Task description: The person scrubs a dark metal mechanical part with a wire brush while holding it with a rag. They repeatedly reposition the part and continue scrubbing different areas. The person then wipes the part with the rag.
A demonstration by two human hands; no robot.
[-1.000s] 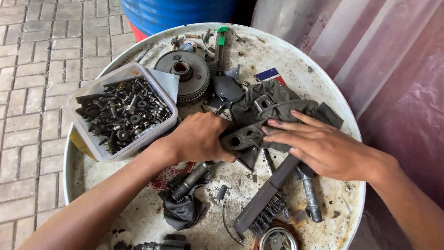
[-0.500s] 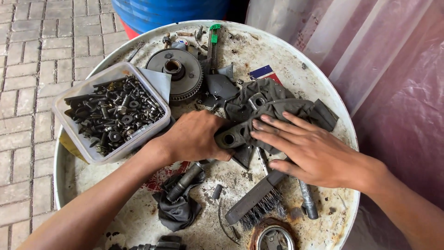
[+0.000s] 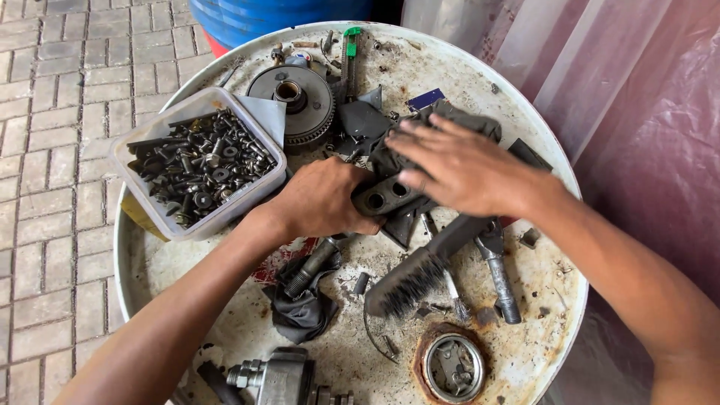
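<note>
Head view: a dark metal bracket (image 3: 386,196) with two round holes is seen at the middle of a drum top (image 3: 525,341), half wrapped in a grey rag (image 3: 450,120). The bracket is gripped at its near end by the left hand (image 3: 322,201), fingers curled tight around it. The right hand (image 3: 457,166) is laid flat and spread over the rag on the bracket's far end; nothing is pinched in it, only pressed. For a clean wipe, the bracket is best held firm by the left hand while the rag is drawn along it, with the cloth kept between palm and metal so that edges are not met bare. A stiff brush (image 3: 420,274) lies just below the right wrist, beside a long bolt (image 3: 499,274). A gear (image 3: 296,101) sits behind the hands, and a clear tub (image 3: 142,195) of mixed screws and washers stands at the left rim. A second rag (image 3: 304,304) around a shaft lies near the left forearm. A rusty ring (image 3: 452,366) is set at the near edge.
</note>
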